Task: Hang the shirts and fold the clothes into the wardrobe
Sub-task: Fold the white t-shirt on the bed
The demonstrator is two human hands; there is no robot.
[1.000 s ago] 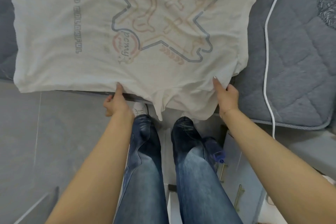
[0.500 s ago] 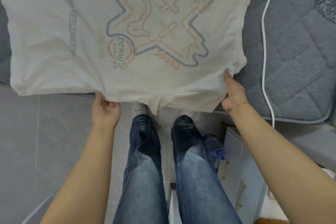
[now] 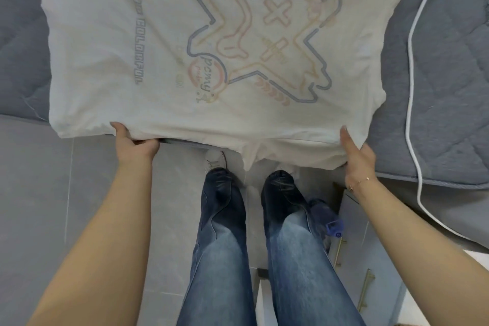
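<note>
Two hands grasp the near edge of one white T-shirt: left hand and right hand, thumbs on top, fingers under the cloth. The shirt lies spread on the grey bed, print showing reversed, long axis running away from the person, near edge overhanging.

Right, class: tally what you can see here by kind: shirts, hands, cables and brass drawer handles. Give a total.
Shirts: 1, the white T-shirt
Hands: 2, left hand, right hand
Cables: 1, white cable
Drawer handles: 2
Total: 6
</note>
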